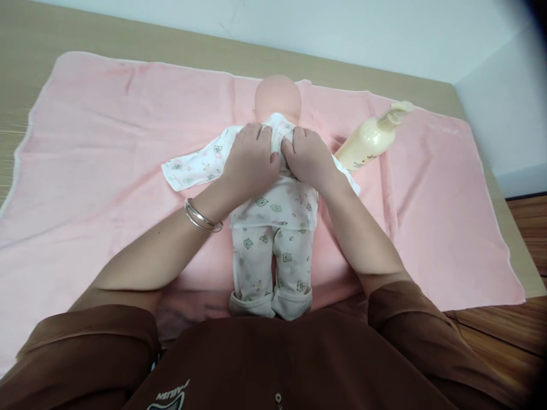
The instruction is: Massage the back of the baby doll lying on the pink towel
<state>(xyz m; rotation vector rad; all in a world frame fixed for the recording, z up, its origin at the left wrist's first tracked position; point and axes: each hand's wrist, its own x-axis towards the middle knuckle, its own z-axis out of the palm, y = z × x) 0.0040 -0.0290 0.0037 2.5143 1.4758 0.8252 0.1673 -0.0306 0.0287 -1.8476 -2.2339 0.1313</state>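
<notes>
A baby doll (277, 98) lies on its back on a pink towel (106, 148), head away from me, feet near my body. It wears a white printed top and trousers (273, 250). My left hand (250, 159) and my right hand (310, 158) rest side by side on the doll's chest, just under its chin. Both have their fingers curled and pinch the collar of the top (280, 128). One sleeve (192, 168) of the top lies spread out to the left on the towel. Silver bangles circle my left wrist.
A cream lotion bottle (371, 139) with a pump lies on the towel right of the doll's shoulder. The towel covers a wooden table (25, 40) that stands against a white wall. The table's right edge drops to a wood floor (530, 228).
</notes>
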